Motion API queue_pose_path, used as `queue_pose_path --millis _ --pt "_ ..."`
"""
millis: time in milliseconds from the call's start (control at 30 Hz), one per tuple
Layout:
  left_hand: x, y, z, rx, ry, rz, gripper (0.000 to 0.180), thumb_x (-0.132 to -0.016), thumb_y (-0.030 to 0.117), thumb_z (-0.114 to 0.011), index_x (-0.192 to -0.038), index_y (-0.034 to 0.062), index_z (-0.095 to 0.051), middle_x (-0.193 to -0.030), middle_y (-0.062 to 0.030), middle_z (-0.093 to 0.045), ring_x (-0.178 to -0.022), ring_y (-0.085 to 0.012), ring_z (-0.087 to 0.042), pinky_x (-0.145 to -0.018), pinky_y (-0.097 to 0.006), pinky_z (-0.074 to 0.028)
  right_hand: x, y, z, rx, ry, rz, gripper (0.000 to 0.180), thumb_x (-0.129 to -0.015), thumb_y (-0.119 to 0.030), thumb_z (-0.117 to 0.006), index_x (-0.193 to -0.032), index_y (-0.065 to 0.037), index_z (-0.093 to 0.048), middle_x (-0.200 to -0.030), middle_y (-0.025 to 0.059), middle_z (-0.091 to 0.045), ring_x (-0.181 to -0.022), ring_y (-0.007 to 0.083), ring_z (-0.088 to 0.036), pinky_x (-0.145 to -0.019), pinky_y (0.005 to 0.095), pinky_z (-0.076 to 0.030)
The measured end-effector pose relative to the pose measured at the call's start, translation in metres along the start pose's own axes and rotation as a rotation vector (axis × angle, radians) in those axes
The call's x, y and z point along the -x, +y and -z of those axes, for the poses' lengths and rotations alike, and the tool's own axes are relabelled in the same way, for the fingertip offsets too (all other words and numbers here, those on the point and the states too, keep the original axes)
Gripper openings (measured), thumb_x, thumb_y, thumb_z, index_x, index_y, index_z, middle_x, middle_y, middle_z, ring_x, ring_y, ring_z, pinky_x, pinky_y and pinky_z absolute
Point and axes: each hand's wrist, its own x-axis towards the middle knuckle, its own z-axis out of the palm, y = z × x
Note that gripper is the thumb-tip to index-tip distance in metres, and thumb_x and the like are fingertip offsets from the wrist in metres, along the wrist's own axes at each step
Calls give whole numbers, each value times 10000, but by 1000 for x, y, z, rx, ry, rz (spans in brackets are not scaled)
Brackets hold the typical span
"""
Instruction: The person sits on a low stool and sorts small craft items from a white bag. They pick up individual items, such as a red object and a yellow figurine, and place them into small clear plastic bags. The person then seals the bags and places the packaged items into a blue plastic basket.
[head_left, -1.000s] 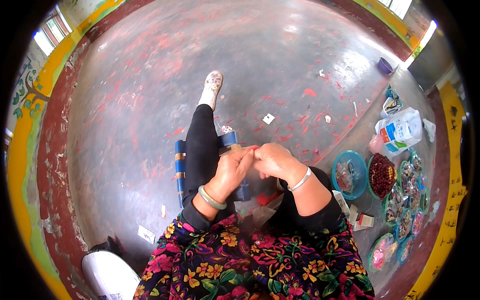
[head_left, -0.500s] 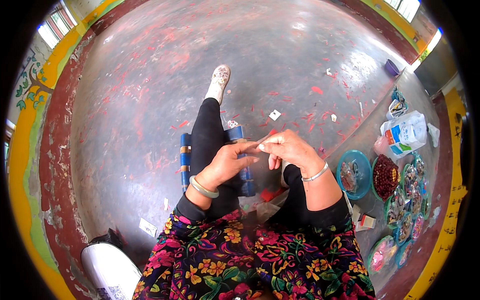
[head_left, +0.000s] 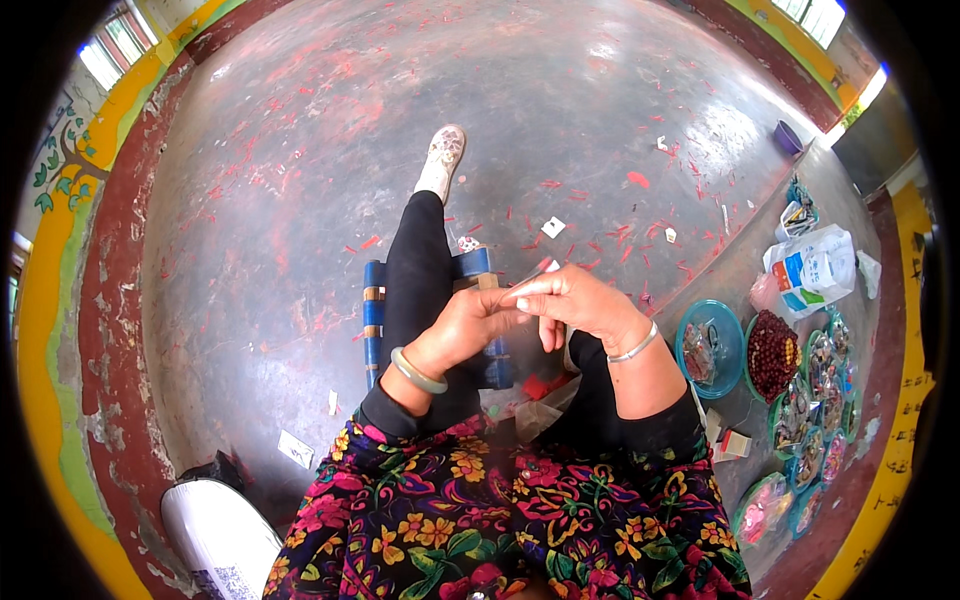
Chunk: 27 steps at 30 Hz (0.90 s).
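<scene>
Above the blue stool between my legs, my two hands meet at the fingertips. My left hand (head_left: 468, 325), with a pale bangle at its wrist, has its thumb and forefinger closed beside the right thumb. My right hand (head_left: 582, 308), with a silver-coloured bangle, is bent over in a pinch. A thin, pale strip (head_left: 528, 277) sticks up from between the fingers; its lower part is hidden and its kind is not clear. Whether the left fingers also grip it is hard to see.
A blue-framed stool (head_left: 374, 320) stands in front of me. To my right are a teal basin (head_left: 735, 350), a basket of dark red beads (head_left: 772, 350), several small baskets and a white plastic bag (head_left: 815, 265). Red scraps (head_left: 638, 179) litter the floor. A white rounded object (head_left: 215, 540) is at lower left.
The hands remain together in nearly the same place. The fingers have shifted slightly, and the strip's tip looks paler now than the red tip before. The whole view has moved a little.
</scene>
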Motion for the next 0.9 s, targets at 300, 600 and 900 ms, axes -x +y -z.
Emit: queue_pose_path --millis 300,600,900 --pt "1 -2 2 91 -103 21 260 -864 37 -598 -1120 -7 -587 -971 -17 -638 -916 -62 -535 -811 -241 -455 -3 11 2 182 57 15 240 -916 -156 -499 -931 49 -624 -620 99 -618 -517 146 -610 -472 245 -479" --pt "3 -4 3 -106 -23 8 288 -885 20 -556 -1172 9 -573 -982 -25 -639 -893 -78 -563 -807 -229 -463 -3 10 -1 300 71 -3 217 -884 -154 -518 -920 22 -639 -608 87 -625 -516 146 -607 -496 250 -478" --pt "3 -20 3 112 88 8 281 -879 67 -585 -1147 -16 -581 -925 -27 -640 -858 -100 -576 -794 -250 -479 2 11 -3 514 360 155 199 -841 -171 -543 -894 -12 -649 -620 95 -631 -528 198 -608 -513 301 -476"
